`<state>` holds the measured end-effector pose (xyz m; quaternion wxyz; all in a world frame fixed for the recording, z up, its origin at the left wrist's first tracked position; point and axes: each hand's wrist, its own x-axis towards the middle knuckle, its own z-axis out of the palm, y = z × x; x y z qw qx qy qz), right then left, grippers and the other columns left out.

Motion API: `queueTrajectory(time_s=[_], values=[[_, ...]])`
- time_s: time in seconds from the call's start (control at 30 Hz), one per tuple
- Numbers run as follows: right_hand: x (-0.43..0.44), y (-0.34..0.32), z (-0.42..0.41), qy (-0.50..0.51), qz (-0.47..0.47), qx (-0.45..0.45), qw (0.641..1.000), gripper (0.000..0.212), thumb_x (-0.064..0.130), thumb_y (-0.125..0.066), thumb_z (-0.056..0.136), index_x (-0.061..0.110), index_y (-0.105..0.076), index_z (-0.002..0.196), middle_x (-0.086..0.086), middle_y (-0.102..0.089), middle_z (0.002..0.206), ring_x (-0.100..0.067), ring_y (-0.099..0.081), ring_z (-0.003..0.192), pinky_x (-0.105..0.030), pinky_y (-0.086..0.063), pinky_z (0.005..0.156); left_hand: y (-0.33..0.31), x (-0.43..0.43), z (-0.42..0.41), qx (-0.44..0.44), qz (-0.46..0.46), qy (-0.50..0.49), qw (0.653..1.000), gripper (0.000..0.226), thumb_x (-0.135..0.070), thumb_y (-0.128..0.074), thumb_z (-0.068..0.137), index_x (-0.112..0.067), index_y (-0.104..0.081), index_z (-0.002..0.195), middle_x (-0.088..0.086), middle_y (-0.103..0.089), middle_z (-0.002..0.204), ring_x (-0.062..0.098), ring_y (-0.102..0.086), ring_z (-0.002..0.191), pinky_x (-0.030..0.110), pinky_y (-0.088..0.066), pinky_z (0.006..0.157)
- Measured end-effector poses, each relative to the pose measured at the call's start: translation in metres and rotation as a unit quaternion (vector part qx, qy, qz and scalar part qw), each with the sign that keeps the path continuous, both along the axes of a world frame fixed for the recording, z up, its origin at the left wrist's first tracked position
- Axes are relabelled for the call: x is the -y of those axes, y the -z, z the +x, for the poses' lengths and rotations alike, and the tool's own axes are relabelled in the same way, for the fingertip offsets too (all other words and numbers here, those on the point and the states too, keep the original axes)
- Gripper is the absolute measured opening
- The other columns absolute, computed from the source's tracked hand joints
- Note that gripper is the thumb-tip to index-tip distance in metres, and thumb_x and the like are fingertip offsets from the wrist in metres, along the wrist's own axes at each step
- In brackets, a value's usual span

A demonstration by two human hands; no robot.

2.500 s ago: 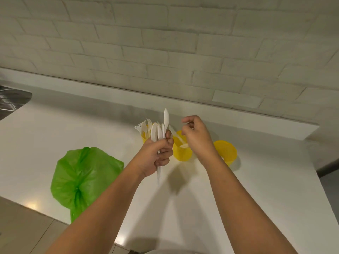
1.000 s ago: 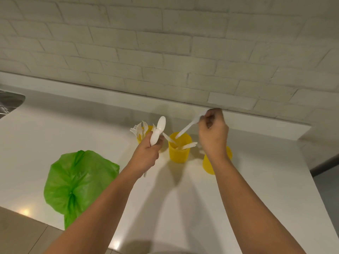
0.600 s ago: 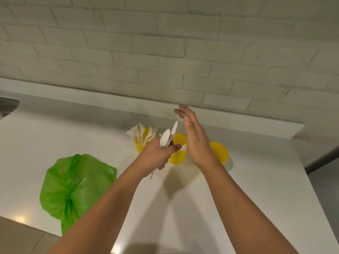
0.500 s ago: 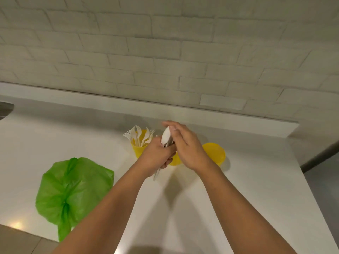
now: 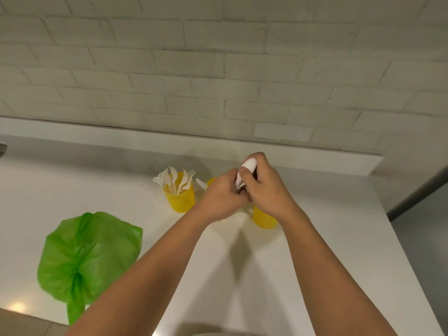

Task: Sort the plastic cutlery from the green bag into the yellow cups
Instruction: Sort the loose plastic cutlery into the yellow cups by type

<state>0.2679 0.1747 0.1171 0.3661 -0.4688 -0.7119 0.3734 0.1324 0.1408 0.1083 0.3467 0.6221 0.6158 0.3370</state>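
Now right hand point(image 5: 266, 190) pinches the white plastic spoon point(image 5: 248, 164) our left hand point(image 5: 221, 197) grips; next, likely, the rightmost yellow plastic cup point(image 5: 263, 219)

Dim light, soft shadows on the counter point(image 5: 351, 238) (glare lower left), edges perhaps bowed

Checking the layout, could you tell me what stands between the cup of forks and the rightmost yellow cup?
A third yellow cup, mostly hidden behind the left hand; head view.
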Motion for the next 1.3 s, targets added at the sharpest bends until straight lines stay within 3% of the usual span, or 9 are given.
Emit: queueTrajectory(time_s=[0.13,0.27,0.37,0.5,0.6,0.8,1.03,1.2,1.3], values=[[-0.008,-0.001,0.016,0.061,-0.005,-0.047,0.997,0.006,0.015,-0.051,0.1,0.014,-0.05,0.106,0.006,-0.061,0.089,-0.001,-0.059,0.073,-0.017,-0.048,0.062,0.001,0.0,0.008,0.055,-0.026,0.031,0.998,0.015,-0.025,-0.071,0.092,-0.02,-0.058,0.098,-0.01,-0.058,0.055,0.013,-0.052,0.046,0.023,-0.04,0.046],[-0.013,0.0,0.03,0.111,-0.013,-0.079,0.991,0.003,0.016,-0.051,0.1,0.015,-0.051,0.102,0.003,-0.061,0.085,-0.022,-0.064,0.078,-0.04,-0.054,0.069,0.006,-0.002,0.015,0.084,-0.046,0.036,0.995,0.025,-0.044,-0.057,0.102,-0.019,-0.059,0.099,-0.009,-0.051,0.056,0.016,-0.046,0.046,0.026,-0.039,0.045],[-0.011,-0.003,0.036,0.133,0.001,-0.105,0.986,0.005,0.017,-0.053,0.098,0.019,-0.051,0.102,0.002,-0.06,0.08,-0.022,-0.061,0.071,-0.041,-0.052,0.068,0.01,-0.001,0.022,0.128,-0.059,0.033,0.989,0.042,-0.057,-0.048,0.102,-0.018,-0.063,0.098,-0.015,-0.045,0.056,0.007,-0.04,0.048,0.022,-0.032,0.047],[-0.013,-0.006,0.044,0.1,-0.066,-0.18,0.976,0.034,0.023,-0.055,0.093,0.037,-0.05,0.124,0.01,-0.056,0.064,-0.015,-0.053,0.057,-0.031,-0.045,0.058,0.008,0.003,0.034,0.207,-0.07,0.052,0.974,0.041,-0.044,-0.042,0.109,-0.009,-0.059,0.095,-0.009,-0.033,0.059,0.005,-0.03,0.045,0.018,-0.024,0.041],[-0.015,-0.006,0.049,0.059,-0.081,-0.158,0.982,0.017,0.02,-0.054,0.098,0.029,-0.056,0.112,0.007,-0.053,0.057,-0.017,-0.051,0.046,-0.027,-0.041,0.048,0.006,0.002,0.04,0.225,-0.089,0.09,0.966,0.039,-0.039,-0.037,0.111,-0.009,-0.058,0.098,0.001,-0.031,0.066,0.008,-0.026,0.047,0.02,-0.021,0.042],[-0.029,-0.002,0.064,0.118,-0.009,-0.06,0.991,0.006,0.021,-0.062,0.096,0.017,-0.058,0.095,0.005,-0.06,0.069,-0.011,-0.058,0.058,-0.026,-0.045,0.058,0.013,-0.01,0.039,0.076,-0.032,0.129,0.988,0.028,-0.037,-0.042,0.11,-0.021,-0.065,0.11,-0.001,-0.069,0.082,0.02,-0.064,0.07,0.042,-0.056,0.072],[-0.038,0.001,0.084,-0.013,-0.124,-0.13,0.984,0.032,0.032,-0.067,0.098,0.002,-0.065,0.084,-0.03,-0.061,0.066,-0.027,-0.048,0.049,-0.032,-0.042,0.051,0.016,-0.031,0.046,0.007,0.002,0.141,0.99,0.03,-0.034,-0.037,0.112,-0.018,-0.061,0.105,0.001,-0.059,0.078,0.017,-0.057,0.071,0.035,-0.051,0.073],[-0.052,0.003,0.094,0.03,-0.061,-0.039,0.997,0.028,0.031,-0.074,0.093,0.005,-0.072,0.084,-0.008,-0.076,0.071,-0.024,-0.076,0.065,-0.041,-0.064,0.068,0.018,-0.057,0.047,-0.083,0.067,0.165,0.981,0.029,-0.027,-0.047,0.109,-0.008,-0.068,0.102,0.003,-0.059,0.084,0.007,-0.053,0.08,0.027,-0.04,0.072],[-0.059,0.006,0.096,0.056,-0.007,0.034,0.998,0.027,0.034,-0.076,0.091,0.009,-0.072,0.085,-0.002,-0.076,0.07,-0.013,-0.074,0.058,-0.025,-0.059,0.063,0.019,-0.073,0.049,-0.117,0.118,0.121,0.979,0.015,-0.022,-0.063,0.1,-0.01,-0.071,0.102,-0.003,-0.057,0.083,0.009,-0.053,0.077,0.026,-0.043,0.072]])
